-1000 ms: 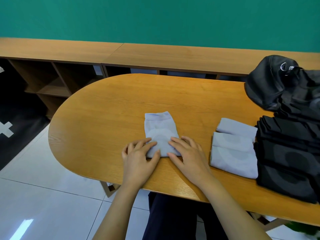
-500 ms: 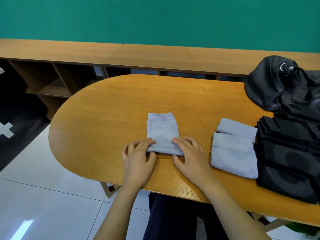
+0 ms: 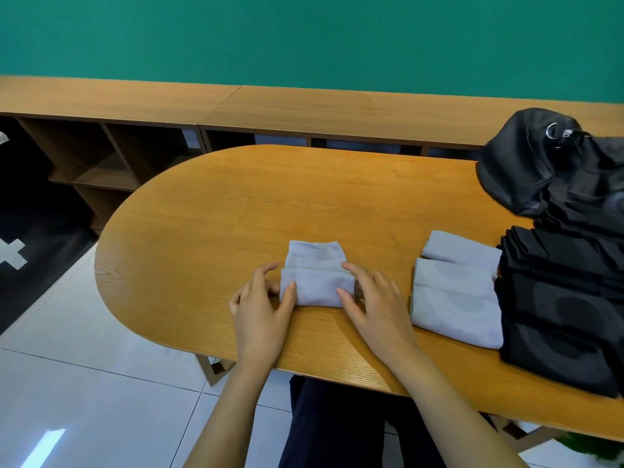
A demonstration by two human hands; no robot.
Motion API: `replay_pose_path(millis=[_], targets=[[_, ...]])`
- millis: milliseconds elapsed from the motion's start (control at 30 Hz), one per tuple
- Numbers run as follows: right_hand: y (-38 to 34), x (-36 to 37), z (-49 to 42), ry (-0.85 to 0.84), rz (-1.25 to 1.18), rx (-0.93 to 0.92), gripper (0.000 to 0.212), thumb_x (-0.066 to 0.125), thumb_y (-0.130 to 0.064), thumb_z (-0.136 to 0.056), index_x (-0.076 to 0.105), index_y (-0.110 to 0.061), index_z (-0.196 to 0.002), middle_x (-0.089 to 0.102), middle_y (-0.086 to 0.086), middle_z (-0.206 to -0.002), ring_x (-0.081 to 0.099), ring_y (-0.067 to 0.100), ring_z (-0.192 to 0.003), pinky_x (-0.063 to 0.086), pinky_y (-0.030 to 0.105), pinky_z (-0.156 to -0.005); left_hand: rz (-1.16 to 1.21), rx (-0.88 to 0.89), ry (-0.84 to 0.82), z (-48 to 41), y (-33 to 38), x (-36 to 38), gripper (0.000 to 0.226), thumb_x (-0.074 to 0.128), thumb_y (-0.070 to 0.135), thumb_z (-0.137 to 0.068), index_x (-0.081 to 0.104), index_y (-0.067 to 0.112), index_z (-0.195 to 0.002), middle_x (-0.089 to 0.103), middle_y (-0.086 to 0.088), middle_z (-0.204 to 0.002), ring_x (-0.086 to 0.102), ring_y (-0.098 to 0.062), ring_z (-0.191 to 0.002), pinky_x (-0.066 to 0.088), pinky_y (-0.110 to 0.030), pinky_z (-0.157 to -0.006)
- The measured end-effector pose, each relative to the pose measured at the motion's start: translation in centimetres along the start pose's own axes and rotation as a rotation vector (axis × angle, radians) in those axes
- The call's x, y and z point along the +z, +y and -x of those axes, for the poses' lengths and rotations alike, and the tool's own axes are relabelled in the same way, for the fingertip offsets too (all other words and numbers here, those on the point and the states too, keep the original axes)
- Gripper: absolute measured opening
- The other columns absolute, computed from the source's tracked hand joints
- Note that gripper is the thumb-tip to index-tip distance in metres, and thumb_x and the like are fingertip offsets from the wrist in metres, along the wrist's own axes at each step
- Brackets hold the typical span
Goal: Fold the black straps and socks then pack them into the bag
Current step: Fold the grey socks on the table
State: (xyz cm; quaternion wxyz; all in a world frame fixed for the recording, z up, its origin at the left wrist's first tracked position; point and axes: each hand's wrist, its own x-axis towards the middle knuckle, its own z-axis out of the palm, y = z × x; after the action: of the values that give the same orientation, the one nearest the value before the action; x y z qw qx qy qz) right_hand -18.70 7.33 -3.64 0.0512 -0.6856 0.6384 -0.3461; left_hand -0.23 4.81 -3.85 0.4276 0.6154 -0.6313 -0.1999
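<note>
Teal wall [image 3: 304, 35] at the back, long wooden shelving [image 3: 135, 106] below it, white floor tiles [image 3: 84, 383] at near left. In front, a rounded wooden tabletop [image 3: 270, 197]. On its far right, a crumpled black bag [image 3: 526, 163], opening not clearly visible. Just on the near side of the bag, a stack of black straps [image 3: 557, 298], folded by the look of it. Touching that stack on its left, folded socks [image 3: 452, 298], pale blue, overlapping. Well left of those, close to the tabletop's near edge, a single pale blue sock [image 3: 315, 282], doubled over on itself. Left hand [image 3: 260, 312] pinching the sock's left edge, thumb on top, fingers curled beside it. Right hand [image 3: 378, 305] gripping the right edge likewise, thumb on the upper layer.

Step in hand, most likely: bringing the near part over toward the cuff. Best done with both sides carried evenly, edges squared to the lower layer, then pressed flat to match the finished ones on the right. Cuff pointing far, fold line near. Long axis running near to far, shortened almost to a square.
</note>
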Motion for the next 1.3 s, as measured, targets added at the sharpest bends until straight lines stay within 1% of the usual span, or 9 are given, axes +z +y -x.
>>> replay_pose_path(millis=[167,367,433,533,733,900,1133,1233,1300], targets=[[0.2,0.2,-0.2,-0.024,-0.003,-0.034,0.042,0.059,-0.037,-0.090,0.053,-0.022,-0.128,0.042,-0.017,-0.070,0.043,0.005,-0.073,0.045,0.032,-0.079,-0.028,-0.035,0.020,0.0,0.1,0.0,0.033,0.069,0.030,-0.085,0.053,0.030,-0.114,0.056,0.008,-0.072,0.053,-0.008,-0.084,0.030,-0.034,-0.089],[0.7,0.6,-0.2,0.065,0.085,-0.172,0.022,0.070,-0.024,-0.086,0.067,-0.019,-0.108,0.056,-0.002,-0.111,0.050,0.020,-0.100,0.049,0.038,-0.080,-0.191,0.081,-0.004,-0.2,-0.7,0.5,0.010,0.067,0.029,-0.089,0.073,0.029,-0.097,0.058,0.009,-0.114,0.046,-0.018,-0.103,0.026,-0.034,-0.083],[0.9,0.6,-0.2,0.070,0.107,-0.175,0.018,0.063,-0.029,-0.091,0.070,-0.020,-0.104,0.056,-0.001,-0.127,0.048,0.022,-0.113,0.047,0.038,-0.088,-0.196,0.081,-0.026,-0.2,-0.7,0.6,0.022,0.057,0.041,-0.090,0.074,0.029,-0.098,0.059,0.014,-0.123,0.045,-0.017,-0.108,0.024,-0.034,-0.084],[0.8,0.7,-0.2,-0.002,0.142,-0.132,0.039,0.045,-0.048,-0.092,0.069,-0.023,-0.111,0.054,-0.005,-0.136,0.043,0.021,-0.126,0.042,0.039,-0.096,-0.203,0.083,-0.072,-0.2,-0.2,0.6,0.051,0.036,0.059,-0.083,0.073,0.032,-0.105,0.058,0.022,-0.127,0.042,-0.011,-0.113,0.022,-0.032,-0.090],[0.7,0.8,-0.3,-0.158,0.150,-0.039,0.058,0.046,-0.048,-0.084,0.050,-0.026,-0.138,0.047,-0.011,-0.143,0.034,0.016,-0.135,0.033,0.038,-0.110,-0.273,0.090,-0.179,-0.4,0.1,0.4,0.069,0.037,0.051,-0.065,0.062,0.031,-0.125,0.052,0.020,-0.135,0.036,-0.010,-0.120,0.014,-0.026,-0.098],[0.6,0.6,-0.2,-0.041,0.076,-0.045,0.052,0.061,-0.023,-0.087,0.050,-0.019,-0.137,0.060,-0.002,-0.121,0.049,0.019,-0.116,0.045,0.039,-0.094,-0.169,0.056,-0.154,-0.3,0.4,0.1,0.054,0.047,0.036,-0.073,0.056,0.030,-0.125,0.059,0.016,-0.122,0.038,-0.005,-0.114,0.015,-0.025,-0.100],[0.3,0.2,0.0,0.038,-0.013,-0.002,0.048,0.036,-0.049,-0.097,0.044,-0.027,-0.138,0.057,-0.005,-0.094,0.053,0.015,-0.089,0.048,0.034,-0.080,0.053,-0.038,-0.007,0.1,0.2,-0.3,0.044,0.057,0.049,-0.087,0.048,0.033,-0.127,0.058,0.011,-0.077,0.054,-0.004,-0.092,0.024,-0.030,-0.097],[0.4,0.3,-0.1,0.093,-0.014,-0.040,0.040,0.042,-0.048,-0.095,0.049,-0.023,-0.125,0.047,-0.013,-0.081,0.049,0.010,-0.080,0.050,0.036,-0.075,0.010,-0.037,0.057,0.0,0.1,0.0,0.035,0.067,0.039,-0.087,0.052,0.029,-0.116,0.052,0.012,-0.081,0.050,-0.010,-0.090,0.029,-0.035,-0.088],[0.4,0.4,-0.1,0.132,0.042,-0.087,0.037,0.045,-0.045,-0.094,0.054,-0.018,-0.118,0.054,-0.007,-0.091,0.051,0.013,-0.087,0.051,0.037,-0.075,-0.077,0.054,0.082,-0.1,-0.2,0.2,0.027,0.062,0.041,-0.088,0.054,0.029,-0.110,0.052,0.011,-0.094,0.046,-0.013,-0.095,0.030,-0.036,-0.082]])
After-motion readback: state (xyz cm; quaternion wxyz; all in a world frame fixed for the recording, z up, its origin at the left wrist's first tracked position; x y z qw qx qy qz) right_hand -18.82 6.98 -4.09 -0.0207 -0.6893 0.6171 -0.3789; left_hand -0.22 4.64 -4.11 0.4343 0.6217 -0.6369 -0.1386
